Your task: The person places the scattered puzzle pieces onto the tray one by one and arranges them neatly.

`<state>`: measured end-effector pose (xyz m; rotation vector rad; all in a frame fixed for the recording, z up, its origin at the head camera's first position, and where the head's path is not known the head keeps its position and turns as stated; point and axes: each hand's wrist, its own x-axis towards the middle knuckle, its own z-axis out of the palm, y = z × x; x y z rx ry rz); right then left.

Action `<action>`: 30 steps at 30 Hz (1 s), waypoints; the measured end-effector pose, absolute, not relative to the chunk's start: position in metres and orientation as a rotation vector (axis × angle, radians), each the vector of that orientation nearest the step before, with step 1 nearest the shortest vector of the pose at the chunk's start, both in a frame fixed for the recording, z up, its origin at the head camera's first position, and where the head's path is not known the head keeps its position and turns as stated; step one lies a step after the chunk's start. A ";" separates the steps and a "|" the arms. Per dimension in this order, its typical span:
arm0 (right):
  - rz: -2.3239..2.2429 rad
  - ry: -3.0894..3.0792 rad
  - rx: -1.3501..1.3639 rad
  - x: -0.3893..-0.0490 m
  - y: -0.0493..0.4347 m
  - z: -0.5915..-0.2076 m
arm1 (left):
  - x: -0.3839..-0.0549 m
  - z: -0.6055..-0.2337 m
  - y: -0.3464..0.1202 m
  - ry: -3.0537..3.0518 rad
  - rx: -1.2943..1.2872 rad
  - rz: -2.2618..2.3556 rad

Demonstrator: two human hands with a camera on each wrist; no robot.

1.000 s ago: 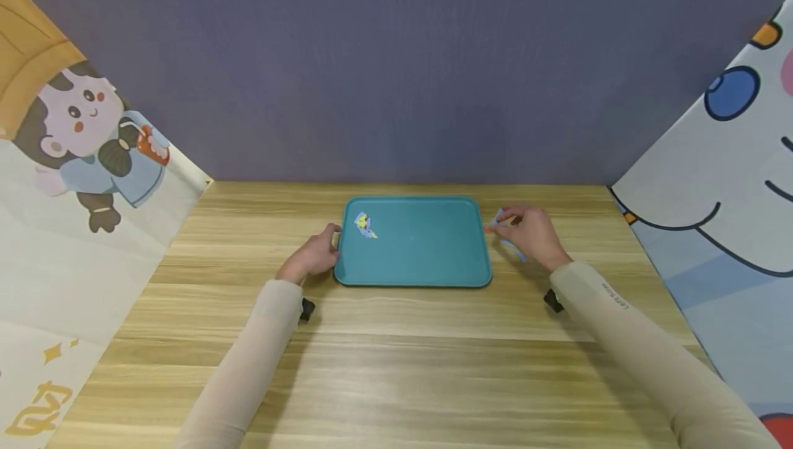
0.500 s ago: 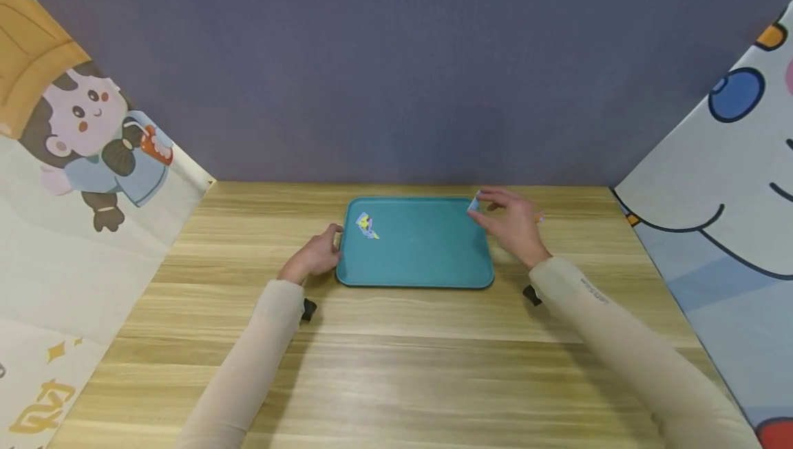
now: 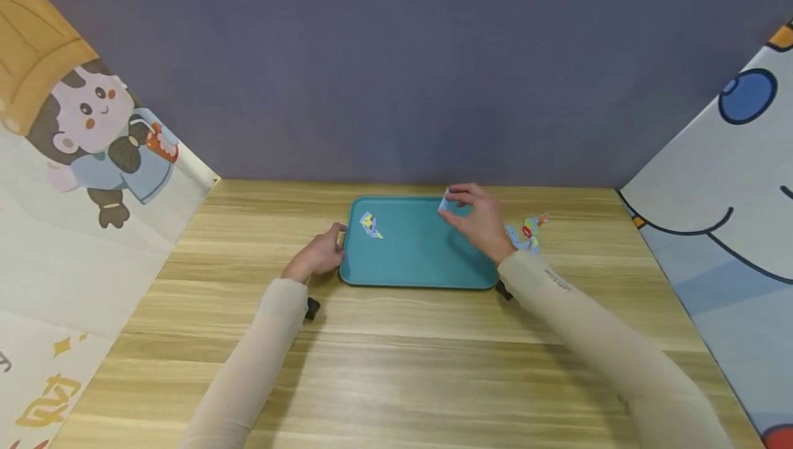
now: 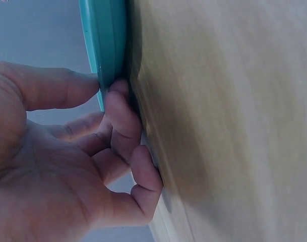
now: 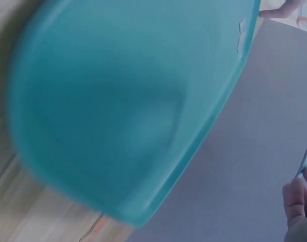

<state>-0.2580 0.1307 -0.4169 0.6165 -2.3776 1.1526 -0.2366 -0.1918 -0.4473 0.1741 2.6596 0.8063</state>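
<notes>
Where right fingers pinch, piece slants.

The tray is showing plain teal, the tabletop yellow-brown wood grain. The raised flat piece is looking pale blue. The tray cluster is mixing lavender and yellow; the table cluster, light blue, green, red and orange. The right sleeve is bearing dark lettering on beige.
</notes>
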 end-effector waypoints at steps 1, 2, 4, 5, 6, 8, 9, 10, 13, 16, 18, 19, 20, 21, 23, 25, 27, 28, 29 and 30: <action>1.160 -2.394 0.618 -0.259 0.128 -0.418 | -0.237 -0.448 -0.192 2.658 0.176 0.803; 1.163 -2.412 0.620 -0.259 0.124 -0.418 | -0.237 -0.448 -0.192 2.659 0.176 0.800; 1.181 -2.440 0.623 -0.261 0.118 -0.420 | -0.237 -0.448 -0.192 2.661 0.180 0.794; 1.189 -2.453 0.623 -0.262 0.114 -0.421 | -0.238 -0.448 -0.192 2.663 0.188 0.790; 1.197 -2.464 0.629 -0.263 0.111 -0.421 | -0.238 -0.448 -0.192 2.666 0.194 0.787; 1.218 -2.486 0.640 -0.265 0.105 -0.423 | -0.238 -0.448 -0.192 2.672 0.194 0.782; 1.222 -2.499 0.644 -0.266 0.102 -0.423 | -0.237 -0.448 -0.192 2.674 0.197 0.779; 1.220 -2.512 0.650 -0.266 0.099 -0.424 | -0.237 -0.448 -0.192 2.677 0.202 0.776; 1.181 -2.570 0.662 -0.268 0.090 -0.424 | -0.236 -0.447 -0.192 2.680 0.203 0.780; 1.131 -2.627 0.675 -0.269 0.084 -0.425 | -0.236 -0.446 -0.192 2.679 0.209 0.787; 1.106 -2.660 0.688 -0.271 0.081 -0.427 | -0.235 -0.446 -0.192 2.676 0.206 0.793; 1.096 -2.680 0.692 -0.272 0.079 -0.428 | -0.236 -0.446 -0.192 2.675 0.205 0.795; 1.092 -2.703 0.690 -0.273 0.078 -0.429 | -0.236 -0.446 -0.192 2.673 0.204 0.798; 1.093 -2.727 0.696 -0.274 0.076 -0.431 | -0.236 -0.446 -0.192 2.673 0.203 0.797; 1.086 -2.787 0.704 -0.277 0.072 -0.434 | -0.236 -0.446 -0.192 2.673 0.202 0.794; 1.081 -2.850 0.715 -0.279 0.068 -0.436 | -0.237 -0.446 -0.192 2.672 0.196 0.791; 1.085 -2.898 0.731 -0.282 0.063 -0.438 | -0.237 -0.446 -0.192 2.669 0.190 0.789; 1.079 -2.921 0.735 -0.282 0.060 -0.439 | -0.237 -0.446 -0.192 2.666 0.186 0.790; 1.071 -2.937 0.740 -0.283 0.058 -0.439 | -0.237 -0.446 -0.192 2.661 0.183 0.791; 1.066 -2.949 0.743 -0.284 0.056 -0.440 | -0.237 -0.446 -0.192 2.661 0.180 0.792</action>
